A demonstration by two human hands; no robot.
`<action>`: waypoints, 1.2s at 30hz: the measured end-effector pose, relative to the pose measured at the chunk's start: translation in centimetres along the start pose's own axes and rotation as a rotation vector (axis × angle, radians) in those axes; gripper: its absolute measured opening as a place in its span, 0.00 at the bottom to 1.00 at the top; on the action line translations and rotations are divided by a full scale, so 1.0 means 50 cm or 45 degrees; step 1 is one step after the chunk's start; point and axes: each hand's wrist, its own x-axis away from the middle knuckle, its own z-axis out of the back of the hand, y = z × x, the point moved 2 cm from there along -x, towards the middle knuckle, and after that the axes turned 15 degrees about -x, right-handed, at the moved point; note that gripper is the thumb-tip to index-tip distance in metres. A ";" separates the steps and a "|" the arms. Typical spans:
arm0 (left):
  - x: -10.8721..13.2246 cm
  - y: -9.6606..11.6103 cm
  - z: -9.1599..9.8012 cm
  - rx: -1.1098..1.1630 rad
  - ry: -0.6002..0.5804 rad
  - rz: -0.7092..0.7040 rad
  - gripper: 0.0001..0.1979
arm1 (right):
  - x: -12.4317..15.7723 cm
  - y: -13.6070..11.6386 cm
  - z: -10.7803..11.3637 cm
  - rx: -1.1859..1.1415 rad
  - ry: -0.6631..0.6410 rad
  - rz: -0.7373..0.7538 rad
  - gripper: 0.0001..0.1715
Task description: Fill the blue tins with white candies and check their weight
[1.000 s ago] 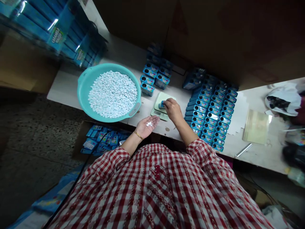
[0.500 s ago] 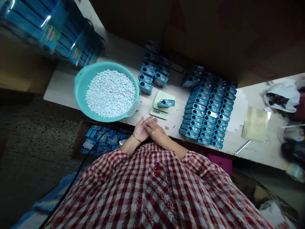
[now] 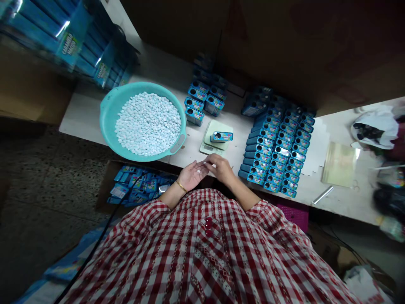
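Note:
My left hand (image 3: 190, 176) lies palm up in front of the table edge, fingers stretched out, with a small white candy (image 3: 198, 171) on the palm. Over its fingertips, my right hand (image 3: 221, 169) is closed in a pinch, and a white candy shows at its fingers. Just beyond both hands, a blue candy tin (image 3: 223, 136) with a round dark opening in its top stands on a pale kitchen scale (image 3: 207, 147). To the left sits a turquoise basin (image 3: 106, 122) heaped with white candies (image 3: 148, 124).
Several blue tins (image 3: 194, 115) stand behind the scale. Packed rows of similar tins (image 3: 262, 150) fill the right, some with candies on top. A box of blue packets (image 3: 133, 185) is below the table edge. Farther right lie a yellowish sheet (image 3: 340, 164) and a metal tube (image 3: 322, 195).
My right hand has lifted off the left palm and moved slightly right, its fingers now pinched. The left palm has come into view with a candy on it. The tin stays on the scale.

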 end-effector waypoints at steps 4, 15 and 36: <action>0.000 0.013 -0.005 -0.049 -0.013 0.009 0.17 | -0.056 0.031 0.086 0.099 0.289 -0.043 0.09; 0.006 0.017 0.017 -0.022 0.051 -0.051 0.17 | -0.112 0.057 0.126 0.435 0.190 -0.092 0.18; 0.050 0.067 0.002 0.044 0.067 -0.089 0.18 | 0.047 -0.013 0.061 0.094 0.275 0.041 0.12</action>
